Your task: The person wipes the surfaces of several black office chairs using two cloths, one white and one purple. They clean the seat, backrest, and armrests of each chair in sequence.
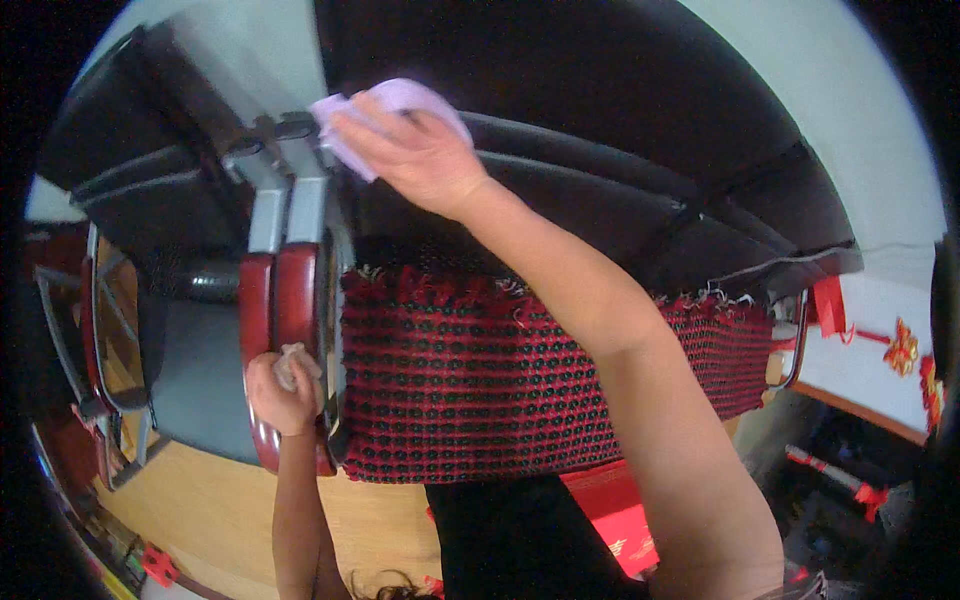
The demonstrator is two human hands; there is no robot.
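My right hand (427, 161) reaches far forward with a light purple cloth (409, 94) under its palm and fingers. The cloth lies against the left end of the black backrest (525, 67) of a long seat, beside its grey metal frame (307, 199). Lower down on the left, my left hand (289, 397) is closed around a crumpled whitish wad (296, 365), perhaps tissue or cloth. That hand rests on the glossy red-brown armrests (298, 292), two of which stand side by side. A red and black woven mat (480, 382) with a fringed edge covers the long seat.
Left of the armrests stands a chair with a dark grey seat (199, 367). Below it is a light wood-look floor (202, 502). A red item (619, 510) lies below the mat, partly behind my right arm. Red and gold ornaments (902, 349) are at the right.
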